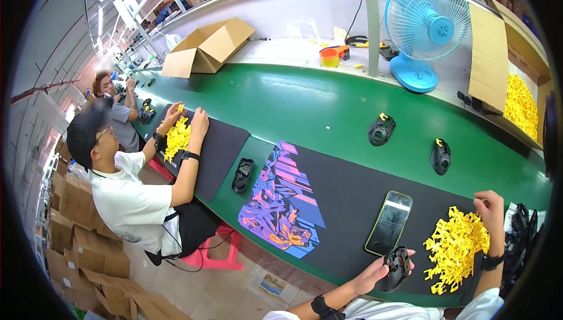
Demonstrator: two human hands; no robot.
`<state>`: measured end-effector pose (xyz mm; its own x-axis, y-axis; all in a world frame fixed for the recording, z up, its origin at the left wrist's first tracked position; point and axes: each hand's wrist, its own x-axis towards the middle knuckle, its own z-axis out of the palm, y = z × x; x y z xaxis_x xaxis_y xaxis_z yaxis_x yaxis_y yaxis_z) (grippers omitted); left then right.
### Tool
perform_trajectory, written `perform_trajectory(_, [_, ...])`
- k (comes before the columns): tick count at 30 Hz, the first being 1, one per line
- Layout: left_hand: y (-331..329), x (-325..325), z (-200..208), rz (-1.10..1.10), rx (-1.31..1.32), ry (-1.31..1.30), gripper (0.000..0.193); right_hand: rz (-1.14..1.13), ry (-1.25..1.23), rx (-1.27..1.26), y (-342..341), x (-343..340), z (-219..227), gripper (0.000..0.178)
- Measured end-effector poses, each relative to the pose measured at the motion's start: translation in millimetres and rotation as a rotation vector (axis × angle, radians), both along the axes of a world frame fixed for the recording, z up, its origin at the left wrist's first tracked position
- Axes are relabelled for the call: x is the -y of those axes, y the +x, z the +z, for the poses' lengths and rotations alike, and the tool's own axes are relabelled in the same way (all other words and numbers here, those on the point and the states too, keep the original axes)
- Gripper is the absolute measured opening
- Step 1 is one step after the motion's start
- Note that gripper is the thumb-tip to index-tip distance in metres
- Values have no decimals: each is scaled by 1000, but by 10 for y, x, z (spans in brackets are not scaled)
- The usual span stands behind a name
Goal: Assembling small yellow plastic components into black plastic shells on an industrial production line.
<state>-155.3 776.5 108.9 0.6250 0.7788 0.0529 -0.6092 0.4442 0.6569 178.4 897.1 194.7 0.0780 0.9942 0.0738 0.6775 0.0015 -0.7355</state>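
My left hand [370, 275] grips a black computer mouse shell [397, 268] over the near edge of the dark desk mat [346, 202]. My right hand [491, 204] is raised just beyond a heap of small yellow plastic parts [454, 249]. Its fingers are curled together in a pinch; whatever may be between them is too small to make out. A phone [389, 222] lies on the mat between the held shell and the printed artwork. Farther off on the green bench rest two black mouse shells [382, 131], each with a yellow piece at its top.
Black parts [521, 238] are piled at the far right. A blue fan [428, 26] and an orange tape roll [332, 57] stand at the back. An open carton [208, 47] sits back left. At left, a co-worker [132, 185] handles yellow parts; another black shell [242, 175] lies between us.
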Motion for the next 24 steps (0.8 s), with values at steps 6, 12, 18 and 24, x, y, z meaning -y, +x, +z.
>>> perform_trajectory(6, [141, -55, 154, -31, -39, 150, 90, 55, -21, -467, -144, 633, 28, 14])
perform_trajectory(12, [262, -272, 441, 153, -164, 264, 84, 10, 0, -608, -693, 998, 241, 24])
perform_trajectory(18, [742, -405, 627, 299, -287, 423, 96, 236, 418, -377, -741, 1211, 431, 22])
perform_trajectory(24, [1157, -488, 585, 223, -351, 516, 100, 132, 462, -454, -483, 1469, 272, 20])
